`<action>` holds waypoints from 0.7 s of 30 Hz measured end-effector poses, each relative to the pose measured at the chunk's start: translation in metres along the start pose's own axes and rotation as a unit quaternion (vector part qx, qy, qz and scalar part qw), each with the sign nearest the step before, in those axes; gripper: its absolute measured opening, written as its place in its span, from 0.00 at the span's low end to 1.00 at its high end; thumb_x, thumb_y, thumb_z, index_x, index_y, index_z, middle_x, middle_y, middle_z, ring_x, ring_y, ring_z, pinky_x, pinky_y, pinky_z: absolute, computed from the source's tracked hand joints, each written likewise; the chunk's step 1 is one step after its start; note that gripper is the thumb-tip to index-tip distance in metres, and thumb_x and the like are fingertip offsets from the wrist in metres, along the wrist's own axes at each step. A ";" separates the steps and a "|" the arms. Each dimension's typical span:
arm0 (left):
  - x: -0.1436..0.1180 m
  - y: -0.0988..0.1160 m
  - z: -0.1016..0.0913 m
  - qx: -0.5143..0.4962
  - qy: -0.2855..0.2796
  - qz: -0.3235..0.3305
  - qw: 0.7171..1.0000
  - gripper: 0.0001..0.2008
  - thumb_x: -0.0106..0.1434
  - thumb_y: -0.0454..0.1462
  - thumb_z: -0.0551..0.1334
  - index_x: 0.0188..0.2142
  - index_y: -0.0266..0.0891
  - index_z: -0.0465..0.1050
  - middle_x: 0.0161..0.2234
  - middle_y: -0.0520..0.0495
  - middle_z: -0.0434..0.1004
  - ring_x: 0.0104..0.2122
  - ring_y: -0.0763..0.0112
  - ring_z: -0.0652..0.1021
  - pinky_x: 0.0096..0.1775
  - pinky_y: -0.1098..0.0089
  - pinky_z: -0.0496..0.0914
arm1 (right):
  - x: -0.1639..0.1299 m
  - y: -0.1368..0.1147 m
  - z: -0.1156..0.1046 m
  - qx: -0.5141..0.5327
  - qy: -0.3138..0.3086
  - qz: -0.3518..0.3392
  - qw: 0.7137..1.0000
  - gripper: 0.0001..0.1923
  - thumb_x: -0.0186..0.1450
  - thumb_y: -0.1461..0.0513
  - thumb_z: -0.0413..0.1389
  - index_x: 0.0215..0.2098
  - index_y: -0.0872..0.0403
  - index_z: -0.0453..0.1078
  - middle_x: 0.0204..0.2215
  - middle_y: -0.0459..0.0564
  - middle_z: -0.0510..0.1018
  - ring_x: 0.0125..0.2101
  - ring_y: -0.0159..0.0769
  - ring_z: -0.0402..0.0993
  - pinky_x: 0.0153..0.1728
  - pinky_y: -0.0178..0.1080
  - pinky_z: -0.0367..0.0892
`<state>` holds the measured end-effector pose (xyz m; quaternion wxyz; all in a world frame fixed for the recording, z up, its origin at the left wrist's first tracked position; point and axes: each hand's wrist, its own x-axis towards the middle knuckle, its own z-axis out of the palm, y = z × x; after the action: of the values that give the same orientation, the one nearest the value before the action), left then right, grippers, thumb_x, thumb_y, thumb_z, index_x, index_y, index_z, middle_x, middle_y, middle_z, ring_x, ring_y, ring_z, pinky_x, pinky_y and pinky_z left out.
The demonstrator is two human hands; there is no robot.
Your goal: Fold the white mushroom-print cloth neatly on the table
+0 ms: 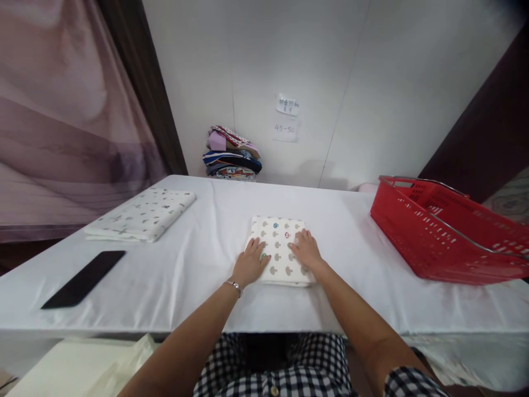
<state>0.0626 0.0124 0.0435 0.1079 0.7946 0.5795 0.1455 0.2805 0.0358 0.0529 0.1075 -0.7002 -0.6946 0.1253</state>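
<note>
Left hand (250, 262) and right hand (305, 249) lie flat, fingers extended and spread, pressing on the folded patterned cloth (281, 249), gripping nothing. The cloth lies mid-worktop (198, 242), long axis running near to far. Far left: second folded cloth (142, 214). Right: red basket (446, 231).

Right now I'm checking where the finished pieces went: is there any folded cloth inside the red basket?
Cannot tell: the red basket is tilted away, hiding its inside; both hands rest on the mushroom-print cloth.
</note>
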 end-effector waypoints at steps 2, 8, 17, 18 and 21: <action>0.001 -0.001 0.001 -0.003 0.002 0.001 1.000 0.26 0.66 0.48 0.47 0.61 0.42 0.57 0.65 0.44 0.50 0.64 0.61 0.50 0.57 0.58 0.59 | 0.005 0.007 0.007 0.021 -0.017 0.026 0.999 0.35 0.66 0.49 0.41 0.64 0.62 0.46 0.66 0.58 0.39 0.65 0.45 0.32 0.61 0.45 0.38; -0.007 0.023 0.005 -0.039 -0.023 -0.065 0.997 0.27 0.65 0.47 0.48 0.61 0.40 0.55 0.66 0.43 0.45 0.65 0.60 0.46 0.57 0.54 0.57 | 0.013 0.026 0.008 0.021 -0.028 -0.012 0.999 0.36 0.66 0.48 0.40 0.65 0.63 0.46 0.67 0.56 0.39 0.65 0.42 0.33 0.62 0.40 0.39; -0.046 0.047 0.010 -0.077 0.028 -0.065 0.995 0.26 0.64 0.46 0.51 0.59 0.39 0.58 0.65 0.41 0.46 0.65 0.57 0.45 0.60 0.48 0.48 | 0.014 -0.012 -0.006 -0.127 0.013 -0.116 0.985 0.30 0.68 0.51 0.39 0.64 0.56 0.50 0.66 0.54 0.45 0.65 0.43 0.33 0.61 0.51 0.34; -0.049 0.045 0.011 -0.081 0.030 -0.055 0.995 0.26 0.64 0.45 0.51 0.59 0.39 0.59 0.65 0.41 0.47 0.65 0.57 0.45 0.61 0.48 0.47 | 0.010 -0.017 0.000 -0.122 0.002 -0.124 0.985 0.30 0.68 0.50 0.38 0.64 0.56 0.50 0.66 0.53 0.45 0.65 0.42 0.34 0.61 0.50 0.35; -0.052 0.037 0.014 -0.131 0.045 -0.025 0.990 0.23 0.64 0.46 0.52 0.56 0.40 0.63 0.64 0.42 0.52 0.64 0.58 0.48 0.61 0.51 0.51 | 0.004 -0.024 0.012 -0.111 -0.048 -0.113 0.986 0.30 0.68 0.50 0.38 0.64 0.57 0.51 0.65 0.55 0.48 0.65 0.44 0.39 0.61 0.50 0.39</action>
<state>0.0854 -0.0481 0.0371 0.1885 0.7514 0.5792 0.2536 0.2537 0.0394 0.0491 0.0089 -0.6182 -0.7831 0.0678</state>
